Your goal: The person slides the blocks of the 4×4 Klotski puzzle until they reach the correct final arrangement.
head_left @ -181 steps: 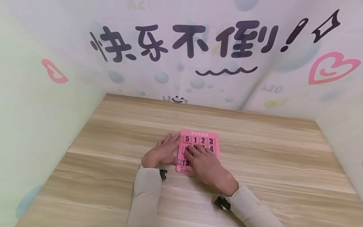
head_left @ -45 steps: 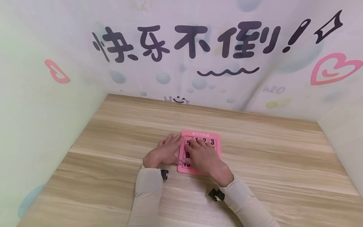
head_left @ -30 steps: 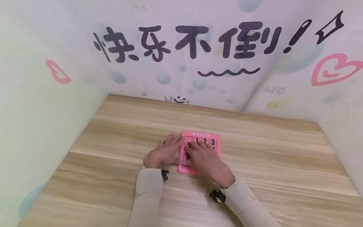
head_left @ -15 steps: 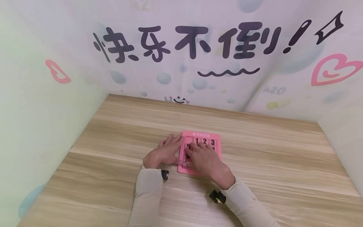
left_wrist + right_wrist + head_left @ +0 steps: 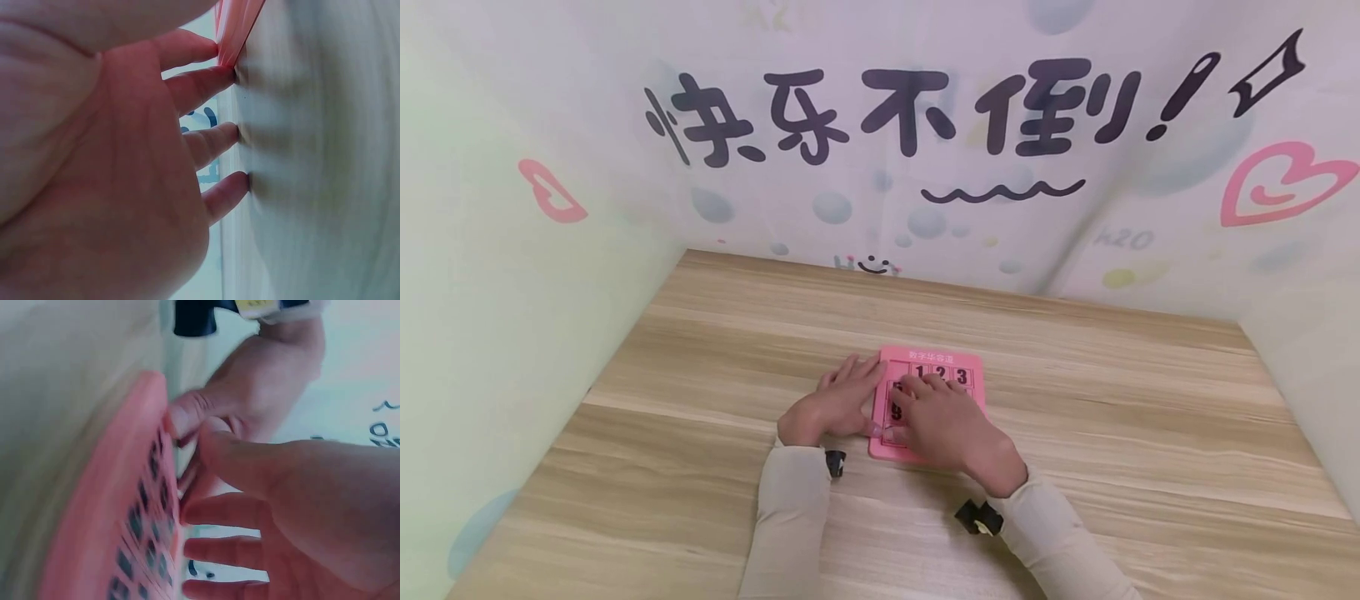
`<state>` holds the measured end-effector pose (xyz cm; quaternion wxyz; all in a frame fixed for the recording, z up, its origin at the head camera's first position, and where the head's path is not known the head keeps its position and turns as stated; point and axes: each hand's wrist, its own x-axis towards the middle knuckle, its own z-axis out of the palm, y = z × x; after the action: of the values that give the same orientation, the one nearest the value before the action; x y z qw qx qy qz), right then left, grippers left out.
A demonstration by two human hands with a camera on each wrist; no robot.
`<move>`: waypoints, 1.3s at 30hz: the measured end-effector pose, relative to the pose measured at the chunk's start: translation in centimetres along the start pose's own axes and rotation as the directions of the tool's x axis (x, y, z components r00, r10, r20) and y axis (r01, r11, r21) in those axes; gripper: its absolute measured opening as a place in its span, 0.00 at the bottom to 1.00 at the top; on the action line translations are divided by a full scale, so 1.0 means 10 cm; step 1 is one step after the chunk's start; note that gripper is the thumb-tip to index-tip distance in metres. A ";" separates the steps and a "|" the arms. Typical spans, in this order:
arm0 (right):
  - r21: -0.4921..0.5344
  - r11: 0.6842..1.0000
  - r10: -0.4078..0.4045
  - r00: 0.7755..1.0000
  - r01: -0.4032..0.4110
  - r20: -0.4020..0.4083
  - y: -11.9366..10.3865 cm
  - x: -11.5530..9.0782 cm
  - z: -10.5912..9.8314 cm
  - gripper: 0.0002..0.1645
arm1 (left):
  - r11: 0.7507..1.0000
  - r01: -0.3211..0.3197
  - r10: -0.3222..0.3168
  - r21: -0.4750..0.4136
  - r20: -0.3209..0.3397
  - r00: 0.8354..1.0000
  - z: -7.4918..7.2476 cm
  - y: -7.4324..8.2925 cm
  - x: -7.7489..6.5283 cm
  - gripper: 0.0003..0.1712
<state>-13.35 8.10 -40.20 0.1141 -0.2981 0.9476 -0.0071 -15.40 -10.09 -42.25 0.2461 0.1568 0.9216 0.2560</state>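
Note:
A pink sliding number puzzle (image 5: 931, 353) lies flat on the table, its top-left slot bare and tiles 1, 2, 3 along the top row. My left hand (image 5: 837, 402) rests against its left edge, thumb near the lower corner. In the left wrist view the puzzle's side (image 5: 235, 30) meets the index and middle fingertips, and the other fingertips touch the table. Over the tiles lies my right hand (image 5: 946, 423), fingertips on the 5 tile's row. Its thumb covers the bottom-left tile. From the right wrist, the fingers look extended against the tile face (image 5: 144, 531). The right hand hides most lower tiles.
The wood-grain table (image 5: 715, 333) stretches round the puzzle on all sides. Behind it hangs a white printed backdrop (image 5: 895, 200), with a pale wall (image 5: 535, 317) at left. Black wrist cameras (image 5: 979, 517) sit at the sleeve cuffs.
The 5 tile has slid down from the top-left corner, with the 9 tile lower too. The right hand has shifted slightly; the left hand has stayed on the puzzle's edge.

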 end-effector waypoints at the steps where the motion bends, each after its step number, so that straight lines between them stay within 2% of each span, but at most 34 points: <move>1: 0.017 1.000 0.013 1.000 -0.013 -0.007 0.02 0.00 -0.01 0.38 | 1.000 -0.001 0.001 -0.003 -0.002 1.000 0.00 0.00 0.00 0.55; 5: 0.034 0.997 0.065 0.997 -0.064 -0.036 0.12 0.01 -0.03 0.37 | 1.000 0.003 -0.003 -0.013 -0.005 1.000 0.02 -0.01 0.00 0.56; 11: 0.015 0.998 0.061 0.997 -0.060 -0.046 0.20 0.04 0.02 0.35 | 1.000 0.005 -0.005 -0.019 -0.004 1.000 0.02 -0.01 -0.01 0.56; 28: -0.007 0.997 0.083 0.996 -0.083 -0.014 0.18 0.08 0.06 0.37 | 1.000 0.006 -0.006 -0.020 -0.005 1.000 0.02 -0.02 0.00 0.56; 39: 0.014 0.996 0.091 0.996 -0.091 -0.020 0.15 0.10 0.06 0.37 | 1.000 0.006 -0.006 -0.017 -0.003 1.000 0.01 -0.02 0.01 0.55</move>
<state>-14.88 8.79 -41.12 0.1067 -0.2538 0.9613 -0.0111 -15.43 -10.15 -42.50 0.2467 0.1513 0.9202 0.2635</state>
